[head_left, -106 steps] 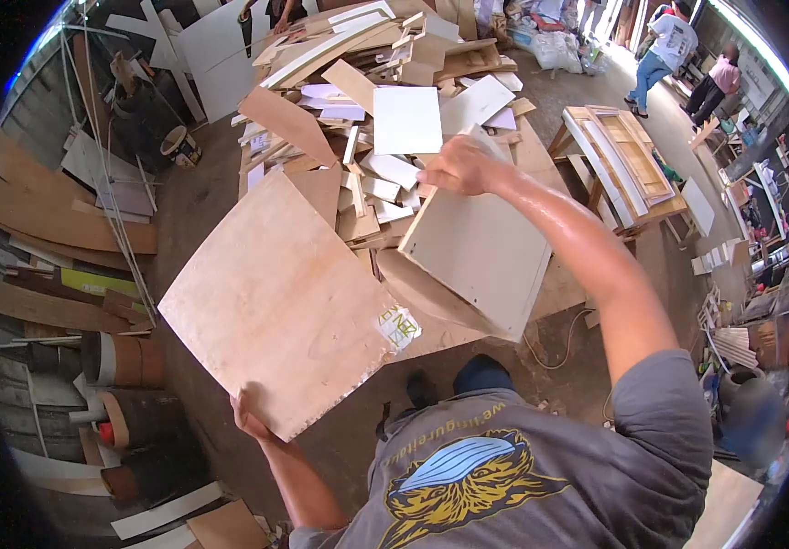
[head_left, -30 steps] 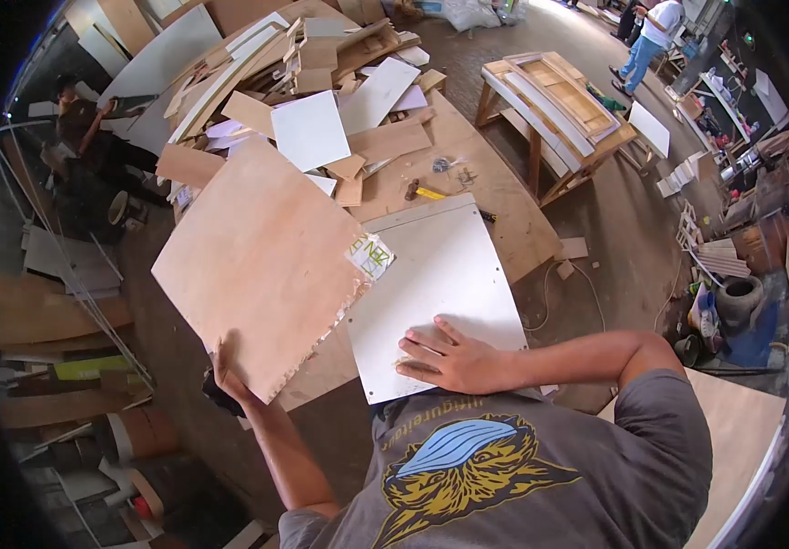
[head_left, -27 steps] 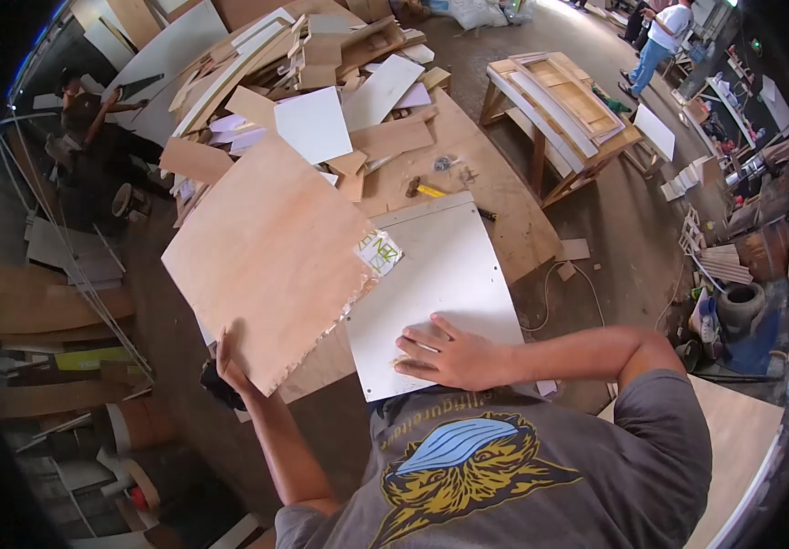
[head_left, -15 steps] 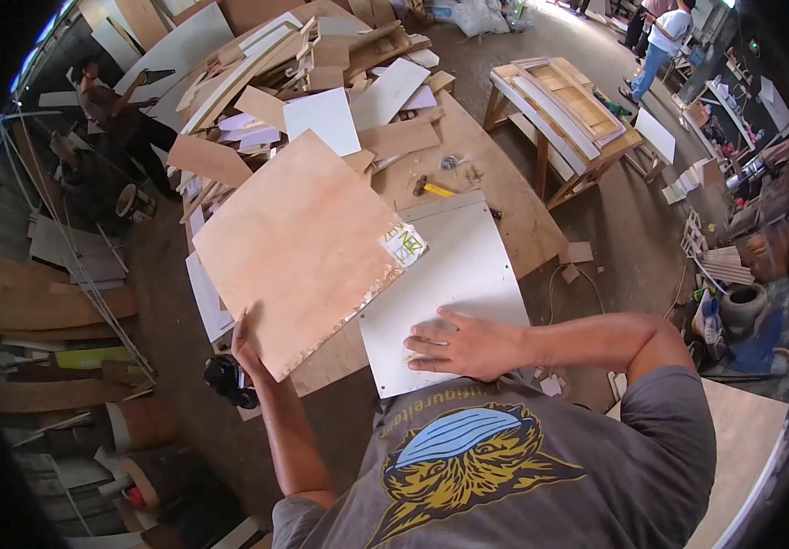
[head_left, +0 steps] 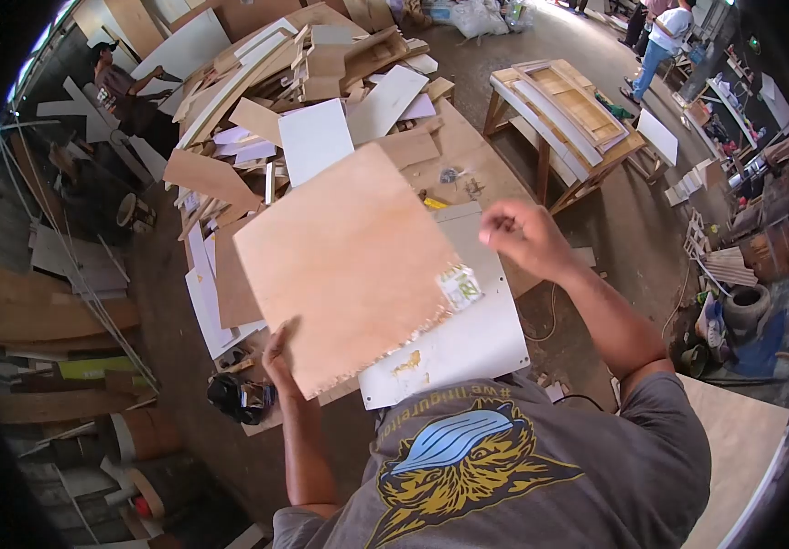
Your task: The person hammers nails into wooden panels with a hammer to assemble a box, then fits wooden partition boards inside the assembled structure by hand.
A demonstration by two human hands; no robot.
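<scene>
A square light-brown wooden board (head_left: 344, 265) with a chipped lower edge and a labelled corner is tilted over the work surface. My left hand (head_left: 282, 360) grips its lower left corner. Beneath it, partly covered, a white panel (head_left: 495, 334) lies in front of my body, with small holes near its edges and a yellowish patch. My right hand (head_left: 521, 236) is raised at the panel's upper right, apart from the board, its fingers curled together; what they hold, if anything, is hidden. A yellow-handled tool (head_left: 433, 202) shows just behind the board.
Wood offcuts (head_left: 321, 69) are heaped across the far worktable (head_left: 472, 137). A wooden stand (head_left: 555, 119) holds framed panels at the right. One person (head_left: 124, 87) is at the back left, another (head_left: 664, 41) at the back right. A black object (head_left: 228, 398) sits at the table's left corner.
My right hand has lifted off the white panel and moved up and right, its fingers now curled. The brown board has moved right in my left hand and now covers more of the panel.
</scene>
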